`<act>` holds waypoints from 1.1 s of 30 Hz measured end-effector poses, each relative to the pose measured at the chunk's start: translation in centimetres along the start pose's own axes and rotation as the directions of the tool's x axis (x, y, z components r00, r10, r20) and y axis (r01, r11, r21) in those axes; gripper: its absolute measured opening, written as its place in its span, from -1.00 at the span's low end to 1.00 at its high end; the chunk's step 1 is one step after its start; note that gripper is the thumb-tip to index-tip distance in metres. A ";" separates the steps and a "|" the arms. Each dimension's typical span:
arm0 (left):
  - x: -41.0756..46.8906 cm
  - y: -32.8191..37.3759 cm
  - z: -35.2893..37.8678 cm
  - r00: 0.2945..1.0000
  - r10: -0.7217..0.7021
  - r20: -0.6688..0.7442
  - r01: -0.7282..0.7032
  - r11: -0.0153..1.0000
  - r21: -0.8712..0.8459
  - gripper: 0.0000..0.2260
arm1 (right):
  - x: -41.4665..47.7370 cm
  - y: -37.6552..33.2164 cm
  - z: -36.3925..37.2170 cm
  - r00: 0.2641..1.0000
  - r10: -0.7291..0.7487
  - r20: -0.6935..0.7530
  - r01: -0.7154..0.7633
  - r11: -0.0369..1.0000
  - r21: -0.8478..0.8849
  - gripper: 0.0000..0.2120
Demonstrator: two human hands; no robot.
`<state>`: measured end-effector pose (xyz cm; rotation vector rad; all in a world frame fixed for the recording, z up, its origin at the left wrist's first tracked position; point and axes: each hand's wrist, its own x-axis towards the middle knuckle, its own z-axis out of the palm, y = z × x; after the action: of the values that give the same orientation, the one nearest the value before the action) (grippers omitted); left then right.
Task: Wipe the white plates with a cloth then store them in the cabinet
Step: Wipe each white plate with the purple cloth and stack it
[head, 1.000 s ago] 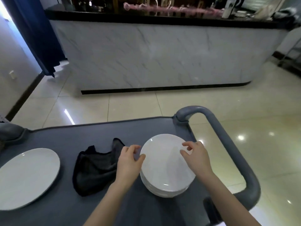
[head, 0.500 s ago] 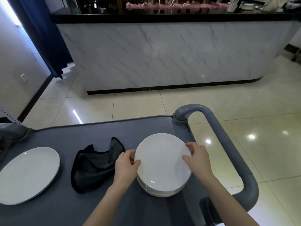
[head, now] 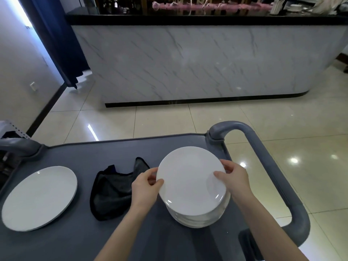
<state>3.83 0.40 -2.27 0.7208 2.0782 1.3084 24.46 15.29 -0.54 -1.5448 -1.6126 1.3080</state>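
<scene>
A stack of white plates (head: 197,217) stands on the grey cart top (head: 79,236) at the right. The top plate (head: 188,178) is raised off the stack and tilted. My left hand (head: 146,187) pinches its left rim, thumb on top. My right hand (head: 234,178) grips its right rim, thumb on the plate's face. A crumpled black cloth (head: 111,191) lies just left of my left hand. One more white plate (head: 39,196) lies flat at the cart's left end.
The cart's grey handle (head: 273,166) loops round the right side, close to my right arm. Beyond the cart are glossy floor tiles and a white marble counter (head: 188,63) with a black top. A dark blue curtain (head: 58,40) hangs at the back left.
Both hands have closed on the top plate's rim and lifted it off the stack, tilting it. The view has risen a little.
</scene>
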 end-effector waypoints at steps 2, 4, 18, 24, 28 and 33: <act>0.4 0.0 -1.3 1.000 -0.009 -0.011 0.009 0.999 -0.040 -0.71 | 0.0 -0.8 0.9 0.999 0.016 0.049 -0.023 0.991 0.133 -0.70; 0.6 -0.2 -3.1 0.999 -0.022 -0.029 0.020 0.997 -0.070 -0.71 | -0.3 -1.4 2.2 0.993 0.013 0.116 -0.036 0.980 0.198 -0.69; 5.1 -2.1 -12.0 0.999 0.010 0.051 -0.003 0.991 -0.136 -0.77 | -2.1 -2.5 10.1 0.939 0.173 0.298 -0.289 0.866 0.408 -0.73; 9.7 -3.5 -10.9 0.993 0.042 0.112 -0.045 0.999 0.023 -0.84 | -1.5 -2.4 8.6 0.952 0.233 0.196 -0.296 0.864 0.408 -0.81; 12.9 -4.9 -9.0 0.970 0.121 0.211 -0.181 0.939 0.291 -0.77 | -1.3 -1.8 7.6 0.950 0.275 0.147 -0.311 0.861 0.402 -0.79; 15.9 -6.4 -6.3 0.849 0.164 0.502 -0.459 0.697 0.550 -0.58 | -1.3 -1.4 7.3 0.951 0.282 0.128 -0.310 0.874 0.374 -0.80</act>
<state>-12.53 5.31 -8.83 1.5869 2.0760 0.4398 17.62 12.25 -1.73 -1.5416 -1.0845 1.7434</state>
